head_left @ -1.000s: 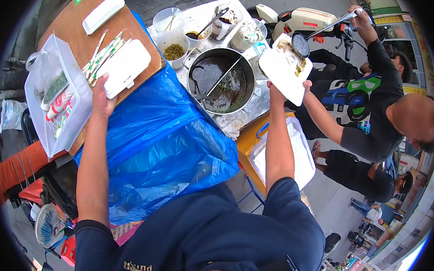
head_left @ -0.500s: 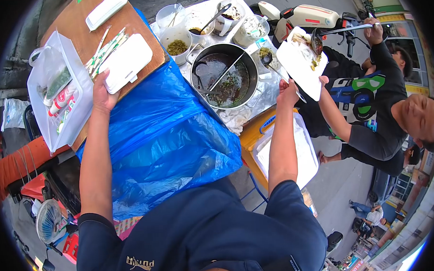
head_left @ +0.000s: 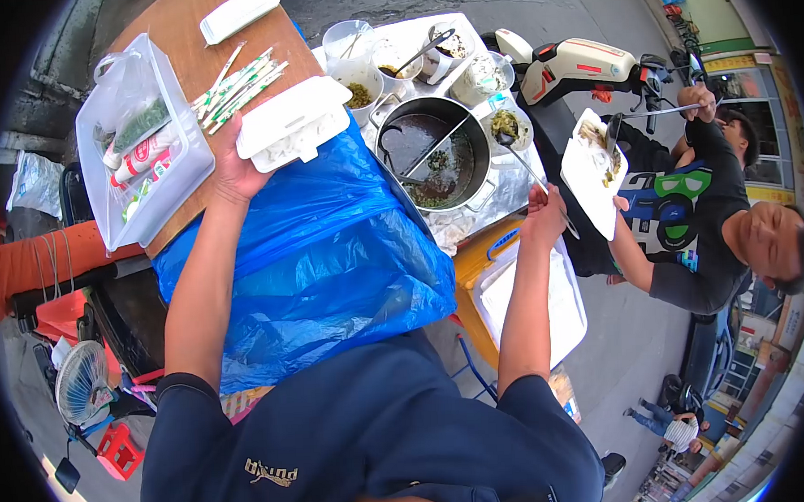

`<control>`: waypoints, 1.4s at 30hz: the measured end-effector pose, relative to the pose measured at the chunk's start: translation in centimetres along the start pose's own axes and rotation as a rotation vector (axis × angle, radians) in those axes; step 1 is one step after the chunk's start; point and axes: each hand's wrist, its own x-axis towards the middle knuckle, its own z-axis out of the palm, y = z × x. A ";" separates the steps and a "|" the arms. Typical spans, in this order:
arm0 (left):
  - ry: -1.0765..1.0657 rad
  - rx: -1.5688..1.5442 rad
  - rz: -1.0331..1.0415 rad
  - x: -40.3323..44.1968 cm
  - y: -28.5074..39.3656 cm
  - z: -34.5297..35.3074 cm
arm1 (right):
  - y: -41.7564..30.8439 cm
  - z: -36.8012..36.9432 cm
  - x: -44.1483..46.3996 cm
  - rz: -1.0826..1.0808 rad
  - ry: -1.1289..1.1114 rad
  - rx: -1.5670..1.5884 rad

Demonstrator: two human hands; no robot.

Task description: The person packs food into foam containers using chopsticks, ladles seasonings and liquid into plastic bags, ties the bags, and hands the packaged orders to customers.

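My left hand (head_left: 238,166) grips the near edge of a white takeout box (head_left: 294,121), tilted at the table's corner; something whitish shows along its gap. My right hand (head_left: 545,216) is closed round the handle of a long metal spoon (head_left: 531,171). The spoon's bowl is in a tub of chopped greens (head_left: 504,125). Left of that tub stands a large divided pot (head_left: 480,158) of dark broth with ladles in it. Beyond my right hand, a co-worker holds another white takeout box (head_left: 585,173) with food in it and a ladle (head_left: 652,113) over it.
Wrapped straws (head_left: 240,86) and a closed white box (head_left: 239,13) lie on the brown table (head_left: 163,19). A clear bin (head_left: 187,162) holds bags and a bottle. Several tubs (head_left: 356,84) stand behind the pot. Blue plastic (head_left: 332,281) drapes the front. A scooter (head_left: 582,68) stands beyond.
My left hand has raised and tilted its takeout box. My right hand stays on the spoon. The co-worker's box has moved away from my right hand. The whole view has shifted slightly.
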 end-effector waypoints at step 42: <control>-0.020 -0.145 -0.150 -0.6 -4.9 3.2 | 4.8 4.0 1.7 0.006 0.175 0.291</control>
